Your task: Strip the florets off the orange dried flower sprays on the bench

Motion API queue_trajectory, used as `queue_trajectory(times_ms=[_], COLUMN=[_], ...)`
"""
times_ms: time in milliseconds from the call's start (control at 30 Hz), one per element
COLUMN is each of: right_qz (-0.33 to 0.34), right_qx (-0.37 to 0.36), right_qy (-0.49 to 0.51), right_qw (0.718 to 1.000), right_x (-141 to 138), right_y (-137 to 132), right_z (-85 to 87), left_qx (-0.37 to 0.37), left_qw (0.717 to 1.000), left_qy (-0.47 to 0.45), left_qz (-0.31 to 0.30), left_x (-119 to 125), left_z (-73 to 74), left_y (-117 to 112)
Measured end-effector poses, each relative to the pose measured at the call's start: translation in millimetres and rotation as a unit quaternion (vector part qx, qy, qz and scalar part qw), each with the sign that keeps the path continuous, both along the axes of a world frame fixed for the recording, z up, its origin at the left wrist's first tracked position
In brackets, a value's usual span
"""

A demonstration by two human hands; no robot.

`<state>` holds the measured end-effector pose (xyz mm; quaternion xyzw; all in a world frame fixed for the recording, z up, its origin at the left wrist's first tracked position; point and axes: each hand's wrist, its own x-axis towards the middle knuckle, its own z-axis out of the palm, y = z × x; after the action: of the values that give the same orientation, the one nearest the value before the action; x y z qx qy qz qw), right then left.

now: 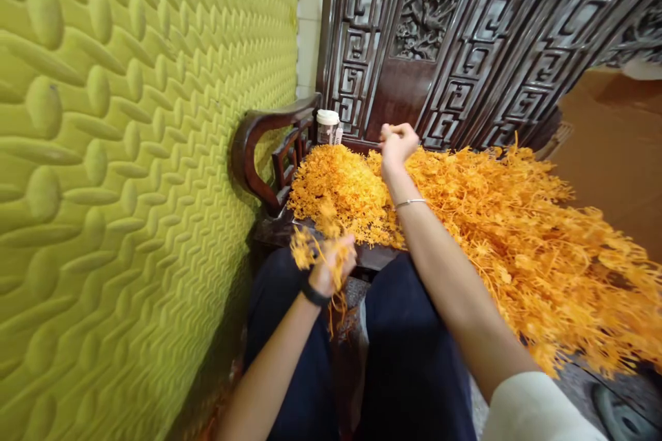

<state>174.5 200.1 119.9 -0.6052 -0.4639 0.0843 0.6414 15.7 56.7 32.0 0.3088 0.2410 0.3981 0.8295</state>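
Jar (327, 127), white-lidded: 1 | left hand (331, 269): holding orange sprigs (304, 249), uncountable | right hand (400, 145): curled, cannot tell contents

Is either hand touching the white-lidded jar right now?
No, the jar stands behind the orange pile, visibly apart from both the right hand and the left hand.

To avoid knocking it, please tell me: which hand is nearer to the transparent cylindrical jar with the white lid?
Right. The right hand is to the right of the jar; the left hand is farther away, lower in the picture.
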Motion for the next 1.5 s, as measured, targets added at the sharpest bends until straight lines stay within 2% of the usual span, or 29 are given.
queue_trajectory(times_ms=[33,100,167,300,400,533,633,700,733,833,900,933,1000,1067,1100,1167,1233,1300,1400,1500], right_qz=[-0.03,-0.007,0.024,0.084,0.155,0.191,0.243,0.348,0.414,0.598,0.664,0.679,0.684,0.672,0.659,0.616,0.544,0.464,0.37,0.242], right_qx=[0.022,0.022,-0.015,-0.079,-0.09,-0.105,-0.124,-0.157,-0.182,-0.267,-0.31,-0.325,-0.341,-0.334,-0.32,-0.285,-0.26,-0.254,-0.247,-0.165], right_qy=[0.044,0.074,0.08,0.031,-0.037,-0.101,-0.082,-0.055,-0.046,-0.076,-0.123,-0.142,-0.152,-0.134,-0.121,-0.088,-0.03,0.05,0.171,0.252], right_qw=[0.998,0.997,0.996,0.993,0.983,0.971,0.958,0.923,0.891,0.752,0.67,0.643,0.627,0.647,0.669,0.729,0.797,0.847,0.879,0.923], right_x=[14.7,36.3,47.4,56.4,61.4,55.6,36.4,19.4,10.9,-9.0,-15.9,-17.7,-18.9,-18.9,-19.1,-21.1,-25.6,-30.8,-30.4,-10.5], right_y=[6.7,17.5,25.3,34.6,36.3,26.8,7.6,-11.0,-21.2,-48.5,-59.3,-62.2,-63.8,-62.5,-61.6,-60.1,-59.0,-57.0,-48.9,-35.2], right_z=[1.1,-5.1,-19.2,-46.6,-56.8,-59.2,-50.1,-39.2,-33.2,-18.4,-14.0,-13.4,-14.4,-16.7,-18.1,-21.8,-27.5,-34.4,-40.1,-37.1], left_qx=[0.008,0.03,0.049,0.068,0.063,0.06,0.053,0.05,0.05,0.045,0.038,0.034,0.026,0.02,0.016,0.003,-0.018,-0.035,-0.038,-0.023], left_qw=[0.998,0.986,0.978,0.971,0.965,0.962,0.963,0.964,0.964,0.963,0.964,0.964,0.965,0.965,0.966,0.968,0.972,0.977,0.982,0.979], left_qy=[0.02,0.044,0.03,-0.011,-0.011,-0.008,-0.023,-0.036,-0.041,-0.055,-0.063,-0.065,-0.068,-0.073,-0.077,-0.094,-0.118,-0.141,-0.141,-0.084], left_qz=[-0.055,-0.155,-0.202,-0.231,-0.256,-0.267,-0.261,-0.259,-0.259,-0.259,-0.257,-0.256,-0.252,-0.25,-0.247,-0.233,-0.202,-0.157,-0.119,-0.185], left_x=[1.1,3.1,4.0,1.9,-0.3,-1.8,-3.7,-5.3,-6.1,-8.3,-9.8,-10.5,-11.7,-12.1,-12.0,-11.5,-11.2,-11.0,-8.6,-2.1], left_z=[-7.3,-17.1,-19.6,-15.5,-15.7,-17.1,-17.0,-17.9,-18.8,-21.8,-23.1,-23.4,-23.5,-23.5,-23.6,-23.7,-23.4,-22.8,-23.6,-27.7], left_y=[-10.4,-24.5,-27.9,-19.0,-15.6,-17.2,-16.4,-14.2,-12.9,-9.2,-8.0,-7.8,-8.3,-9.2,-9.5,-8.8,-6.5,-3.8,-6.7,-22.2])
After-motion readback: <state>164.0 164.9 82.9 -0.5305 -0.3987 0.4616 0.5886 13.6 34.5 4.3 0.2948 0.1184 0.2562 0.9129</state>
